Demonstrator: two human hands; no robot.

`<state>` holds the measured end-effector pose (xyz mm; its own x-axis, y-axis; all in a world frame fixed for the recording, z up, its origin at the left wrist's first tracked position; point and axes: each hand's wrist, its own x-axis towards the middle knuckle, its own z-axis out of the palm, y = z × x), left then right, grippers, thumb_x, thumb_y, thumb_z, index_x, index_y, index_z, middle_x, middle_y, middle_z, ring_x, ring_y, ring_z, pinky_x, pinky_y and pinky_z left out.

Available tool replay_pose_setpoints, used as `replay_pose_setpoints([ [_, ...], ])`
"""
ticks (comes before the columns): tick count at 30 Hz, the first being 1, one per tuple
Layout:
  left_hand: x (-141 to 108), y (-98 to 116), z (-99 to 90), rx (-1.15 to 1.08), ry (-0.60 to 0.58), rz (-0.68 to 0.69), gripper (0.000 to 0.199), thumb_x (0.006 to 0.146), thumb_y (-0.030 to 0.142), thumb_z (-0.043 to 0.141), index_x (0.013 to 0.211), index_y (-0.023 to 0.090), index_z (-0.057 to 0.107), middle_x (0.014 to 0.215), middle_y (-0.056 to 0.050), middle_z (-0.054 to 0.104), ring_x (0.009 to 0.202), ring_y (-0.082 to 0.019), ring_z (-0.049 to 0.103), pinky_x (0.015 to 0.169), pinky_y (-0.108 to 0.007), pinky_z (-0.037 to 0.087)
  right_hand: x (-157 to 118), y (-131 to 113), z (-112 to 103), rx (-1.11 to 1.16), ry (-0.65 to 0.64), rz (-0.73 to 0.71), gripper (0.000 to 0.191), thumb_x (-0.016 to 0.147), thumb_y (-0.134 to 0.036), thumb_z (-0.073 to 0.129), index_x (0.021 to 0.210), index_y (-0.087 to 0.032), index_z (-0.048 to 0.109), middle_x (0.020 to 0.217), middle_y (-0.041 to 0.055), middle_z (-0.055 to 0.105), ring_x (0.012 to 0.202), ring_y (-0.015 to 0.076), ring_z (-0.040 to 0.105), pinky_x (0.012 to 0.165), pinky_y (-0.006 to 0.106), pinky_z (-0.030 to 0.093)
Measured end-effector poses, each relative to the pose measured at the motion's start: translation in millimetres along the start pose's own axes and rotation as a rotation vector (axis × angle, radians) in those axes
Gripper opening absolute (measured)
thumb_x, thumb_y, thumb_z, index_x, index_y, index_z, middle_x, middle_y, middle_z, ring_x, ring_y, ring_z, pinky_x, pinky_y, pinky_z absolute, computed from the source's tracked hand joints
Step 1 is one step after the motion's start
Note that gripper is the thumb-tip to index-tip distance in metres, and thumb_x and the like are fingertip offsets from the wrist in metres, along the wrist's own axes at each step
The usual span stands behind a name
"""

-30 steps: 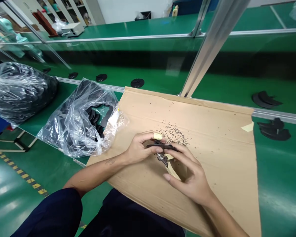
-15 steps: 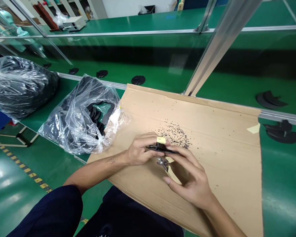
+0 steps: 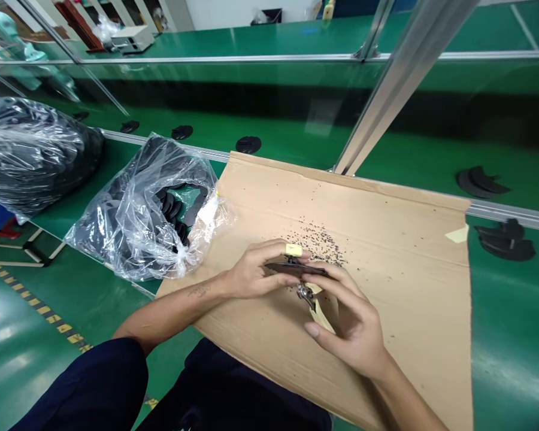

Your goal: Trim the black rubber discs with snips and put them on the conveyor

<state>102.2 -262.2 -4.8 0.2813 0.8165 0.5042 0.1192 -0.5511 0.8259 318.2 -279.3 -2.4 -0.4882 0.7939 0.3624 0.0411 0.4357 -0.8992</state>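
Note:
Between my hands is a thin black plastic piece (image 3: 291, 269), seen nearly edge-on above the cardboard. My left hand (image 3: 251, 272) pinches its left side, fingers on top and thumb below; yellow tape (image 3: 293, 249) wraps a fingertip. Cutting pliers (image 3: 305, 294) with tape-wrapped handles lie in my right hand (image 3: 357, 326), their metal jaws just under the piece. The right fingertips also touch the piece's right end, and the right thumb lies along the lower handle. Whether the jaws touch the piece is unclear. Small black plastic bits (image 3: 321, 242) are scattered behind my hands.
A cardboard sheet (image 3: 422, 299) covers the green bench. To the left are an open clear bag (image 3: 130, 209) of black pieces and a fuller bag (image 3: 36, 155). More black pieces (image 3: 505, 239) lie at right. A metal post (image 3: 386, 90) rises behind the cardboard.
The black piece has tilted so more of its flat face shows. The pliers' jaws have shifted slightly right. Both hands keep their grip.

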Motion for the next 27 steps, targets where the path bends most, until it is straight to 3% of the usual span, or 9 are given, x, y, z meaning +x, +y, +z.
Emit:
replay_pose_setpoints([
  [6, 0, -1, -0.3, 0.114, 0.027, 0.028, 0.020, 0.092, 0.027, 0.071, 0.108, 0.016, 0.072, 0.097, -0.008, 0.076, 0.087, -0.014, 0.071, 0.077, -0.027, 0.060, -1, 0, -4, -0.055, 0.058, 0.024, 0.046, 0.084, -0.025, 0.074, 0.129, -0.028, 0.065, 0.150, 0.0136, 0.046, 0.129, 0.0319, 0.057, 0.107, 0.051, 0.052],
  [10, 0, -3, -3.4, 0.103, -0.056, 0.013, 0.022, 0.092, 0.031, 0.070, 0.107, 0.014, 0.073, 0.088, -0.007, 0.072, 0.080, -0.014, 0.067, 0.069, -0.025, 0.055, 2, 0, -8, -0.162, 0.011, -0.040, 0.048, 0.083, -0.024, 0.076, 0.129, -0.027, 0.064, 0.139, 0.0133, 0.059, 0.123, 0.0312, 0.060, 0.103, 0.051, 0.053],
  [13, 1, -3, -10.6, -0.012, -0.154, -0.067, 0.041, 0.093, 0.052, 0.065, 0.105, 0.014, 0.074, 0.084, -0.008, 0.069, 0.077, -0.015, 0.064, 0.070, -0.027, 0.054, 4, -2, -11, -0.185, -0.025, -0.067, 0.047, 0.082, -0.024, 0.076, 0.127, -0.027, 0.065, 0.125, 0.0115, 0.067, 0.115, 0.0303, 0.064, 0.097, 0.050, 0.055],
  [16, 4, -3, -19.0, -0.215, -0.254, -0.237, 0.070, 0.096, 0.071, 0.037, 0.104, 0.014, 0.075, 0.087, -0.010, 0.068, 0.077, -0.016, 0.062, 0.071, -0.029, 0.054, 5, -6, -12, -0.182, -0.026, -0.081, 0.044, 0.081, -0.022, 0.077, 0.123, -0.027, 0.065, 0.124, 0.0107, 0.068, 0.111, 0.0287, 0.065, 0.095, 0.049, 0.055],
  [17, 5, -3, -20.8, -0.268, -0.270, -0.292, 0.069, 0.097, 0.070, 0.037, 0.102, 0.013, 0.075, 0.088, -0.010, 0.068, 0.078, -0.016, 0.063, 0.072, -0.029, 0.054, 5, -7, -12, -0.170, -0.031, -0.080, 0.043, 0.081, -0.021, 0.076, 0.123, -0.027, 0.065, 0.124, 0.0106, 0.068, 0.111, 0.0283, 0.065, 0.095, 0.049, 0.055],
  [21, 5, -4, -20.7, -0.358, -0.263, -0.372, 0.036, 0.088, 0.048, 0.073, 0.093, 0.012, 0.076, 0.089, -0.009, 0.068, 0.082, -0.015, 0.066, 0.074, -0.025, 0.055, 5, -8, -9, -0.077, -0.034, -0.025, 0.041, 0.084, -0.021, 0.071, 0.123, -0.026, 0.063, 0.130, 0.0124, 0.064, 0.119, 0.0290, 0.063, 0.100, 0.048, 0.055],
  [24, 3, -4, -17.7, -0.348, -0.239, -0.370, 0.032, 0.087, 0.043, 0.076, 0.091, 0.012, 0.076, 0.085, -0.008, 0.067, 0.081, -0.014, 0.065, 0.075, -0.025, 0.054, 2, -5, -5, -0.006, 0.047, 0.044, 0.033, 0.089, -0.021, 0.064, 0.121, -0.025, 0.059, 0.128, 0.0127, 0.063, 0.120, 0.0275, 0.061, 0.099, 0.045, 0.055],
  [27, 1, -4, -14.9, -0.321, -0.263, -0.368, 0.029, 0.088, 0.041, 0.075, 0.093, 0.012, 0.076, 0.082, -0.007, 0.067, 0.080, -0.014, 0.064, 0.074, -0.025, 0.053, -1, -4, -3, 0.028, 0.175, 0.122, 0.020, 0.095, -0.023, 0.054, 0.115, -0.025, 0.057, 0.110, 0.0085, 0.067, 0.101, 0.0222, 0.065, 0.085, 0.037, 0.057],
])
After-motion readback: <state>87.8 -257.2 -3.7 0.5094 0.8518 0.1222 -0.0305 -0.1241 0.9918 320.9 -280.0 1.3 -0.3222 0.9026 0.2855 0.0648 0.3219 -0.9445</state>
